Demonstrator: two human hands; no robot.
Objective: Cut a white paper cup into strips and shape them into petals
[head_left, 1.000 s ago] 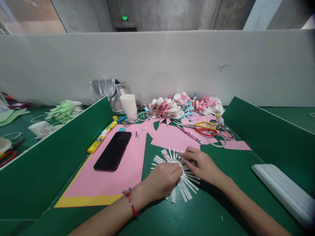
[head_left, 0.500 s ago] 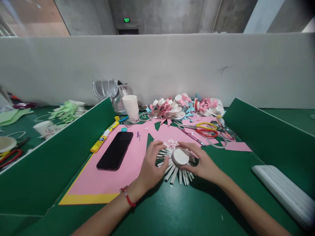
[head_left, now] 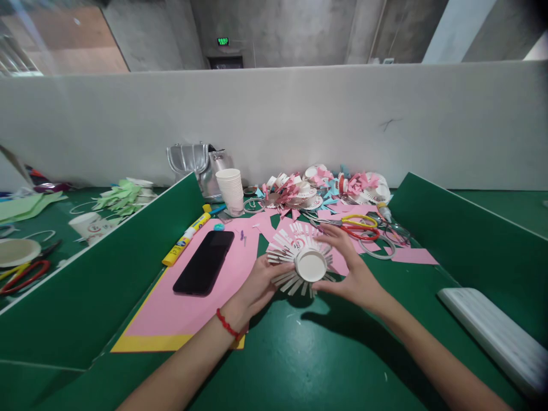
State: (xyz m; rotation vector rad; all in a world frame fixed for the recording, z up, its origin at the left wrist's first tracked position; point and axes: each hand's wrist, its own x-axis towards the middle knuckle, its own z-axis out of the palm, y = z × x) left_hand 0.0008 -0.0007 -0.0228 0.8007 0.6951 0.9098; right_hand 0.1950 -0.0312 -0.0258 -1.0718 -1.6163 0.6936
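Observation:
A white paper cup (head_left: 311, 266), its wall cut into many strips that splay out like a flower, is held bottom up over the table. My left hand (head_left: 262, 281) grips it from the left, thumb on the strips by the base and the other fingers hidden underneath. Around the right side curves my right hand (head_left: 349, 265), thumb and fingers spread wide, close to the strips; whether its fingertips touch them I cannot tell. Faint red print shows on some of the strips.
Left lie a black phone (head_left: 204, 262), pink paper (head_left: 158, 311) and a glue stick (head_left: 185, 241). Behind stand stacked paper cups (head_left: 231, 191) and a silver bag (head_left: 192, 162). Scissors (head_left: 359, 225), a tape roll (head_left: 379, 251) and pink-white paper crafts (head_left: 299, 191) lie farther back. Green dividers (head_left: 471, 240) flank the table; a white block (head_left: 488, 337) is right.
The cut cup has been raised slightly and its strips fanned flatter towards me. My left hand has shifted its thumb onto it, and my right hand has spread wider.

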